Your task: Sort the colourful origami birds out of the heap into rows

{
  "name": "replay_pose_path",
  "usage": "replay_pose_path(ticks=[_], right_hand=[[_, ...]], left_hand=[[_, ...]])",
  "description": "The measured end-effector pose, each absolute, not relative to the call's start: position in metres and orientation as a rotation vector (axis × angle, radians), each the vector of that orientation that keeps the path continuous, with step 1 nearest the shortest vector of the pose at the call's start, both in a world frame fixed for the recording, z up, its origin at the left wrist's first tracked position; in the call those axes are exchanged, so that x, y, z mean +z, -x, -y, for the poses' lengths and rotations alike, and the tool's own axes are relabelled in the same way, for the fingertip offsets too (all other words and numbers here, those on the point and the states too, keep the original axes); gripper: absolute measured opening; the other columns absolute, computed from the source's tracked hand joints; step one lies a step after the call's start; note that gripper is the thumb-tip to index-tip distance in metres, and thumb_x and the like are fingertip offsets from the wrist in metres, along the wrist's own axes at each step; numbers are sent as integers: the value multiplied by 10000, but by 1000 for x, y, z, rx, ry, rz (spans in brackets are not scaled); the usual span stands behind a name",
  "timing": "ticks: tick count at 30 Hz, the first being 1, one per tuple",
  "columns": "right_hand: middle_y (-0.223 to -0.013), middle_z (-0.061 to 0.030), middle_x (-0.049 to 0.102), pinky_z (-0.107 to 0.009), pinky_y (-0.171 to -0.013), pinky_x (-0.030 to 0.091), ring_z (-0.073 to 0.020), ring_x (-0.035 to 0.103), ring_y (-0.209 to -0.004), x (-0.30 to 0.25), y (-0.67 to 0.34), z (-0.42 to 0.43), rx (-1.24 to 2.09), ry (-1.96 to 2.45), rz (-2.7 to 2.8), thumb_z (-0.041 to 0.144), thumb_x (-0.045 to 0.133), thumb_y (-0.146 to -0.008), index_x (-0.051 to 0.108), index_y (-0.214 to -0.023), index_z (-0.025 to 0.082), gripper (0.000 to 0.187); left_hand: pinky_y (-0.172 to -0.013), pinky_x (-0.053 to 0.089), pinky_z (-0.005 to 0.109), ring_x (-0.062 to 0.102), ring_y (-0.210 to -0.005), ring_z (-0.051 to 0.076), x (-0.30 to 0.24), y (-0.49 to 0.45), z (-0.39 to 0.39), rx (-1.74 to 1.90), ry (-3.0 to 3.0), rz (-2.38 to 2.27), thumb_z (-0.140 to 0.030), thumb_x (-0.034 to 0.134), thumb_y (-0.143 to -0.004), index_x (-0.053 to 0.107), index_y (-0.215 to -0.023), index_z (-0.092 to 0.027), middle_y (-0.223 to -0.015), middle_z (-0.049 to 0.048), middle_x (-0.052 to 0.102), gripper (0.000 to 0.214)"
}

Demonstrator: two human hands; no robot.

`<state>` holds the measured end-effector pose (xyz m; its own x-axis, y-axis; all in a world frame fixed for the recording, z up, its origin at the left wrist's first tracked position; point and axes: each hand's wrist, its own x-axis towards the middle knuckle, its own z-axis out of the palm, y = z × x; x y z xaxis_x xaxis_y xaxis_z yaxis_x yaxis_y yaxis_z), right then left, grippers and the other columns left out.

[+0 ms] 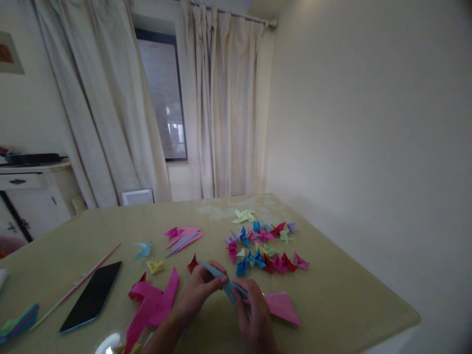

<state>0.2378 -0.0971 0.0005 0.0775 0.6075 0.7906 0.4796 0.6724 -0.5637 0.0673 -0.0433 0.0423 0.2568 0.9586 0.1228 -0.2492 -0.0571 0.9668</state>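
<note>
My left hand [197, 290] and my right hand [254, 314] both pinch a folded strip of light blue paper [221, 278] just above the table [342, 290]. The strip slants from upper left down to the right hand's fingers. A pink folded paper triangle [282, 307] lies on the table right beside my right hand. Pink paper strips [153, 307] lie beside my left wrist. A small red folded piece [192, 264] sits just beyond my left hand.
A heap of several small folded paper shapes in blue, red, pink and green [263, 243] lies further out. A black phone [92, 296], a thin pink stick [79, 282] and more pink and purple sheets [182, 238] lie to the left. Curtains and a window stand behind.
</note>
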Motion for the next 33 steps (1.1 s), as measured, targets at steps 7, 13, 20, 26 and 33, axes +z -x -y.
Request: replay_pose_path(ticks=[7,13,20,26,33], right_hand=[[-993,-71,745,-246,-679,627,-207,750,-875,4,-238,99,149,938,1522,306,561,-1075,692,-1200,270,185],[-992,-62,741,-225,-688,623,-191,749,-880,8,-240,100,171,919,1516,290,571,-1071,680,-1197,268,168],[-978,-67,754,-219,-685,629,-195,762,-863,12,-240,102,146,924,1506,323,577,-1071,695,-1168,258,166],[-971,-79,753,-241,-674,635,-210,761,-858,12,-238,101,155,924,1475,349,571,-1071,703,-1157,253,185],[-986,-77,744,-225,-642,627,-203,750,-869,7,-238,101,180,939,1476,348,562,-1075,704,-1164,257,190]], left_hand=[[-667,465,245,613,-713,143,42,-67,47,1182,-1166,-815,-436,990,-630,711,-852,-179,-723,-13,659,440],[-687,468,252,612,-730,148,41,-66,48,1148,-1194,-776,-419,968,-676,701,-865,-178,-739,-8,658,406],[-702,475,257,619,-753,156,39,-64,46,1147,-1210,-784,-429,968,-672,703,-872,-176,-758,-7,656,417],[-694,476,258,612,-740,154,40,-65,46,1155,-1220,-796,-437,972,-660,697,-862,-179,-744,-11,650,427],[-694,477,261,612,-733,153,45,-66,49,1150,-1228,-794,-462,973,-650,695,-860,-173,-743,-7,650,452]])
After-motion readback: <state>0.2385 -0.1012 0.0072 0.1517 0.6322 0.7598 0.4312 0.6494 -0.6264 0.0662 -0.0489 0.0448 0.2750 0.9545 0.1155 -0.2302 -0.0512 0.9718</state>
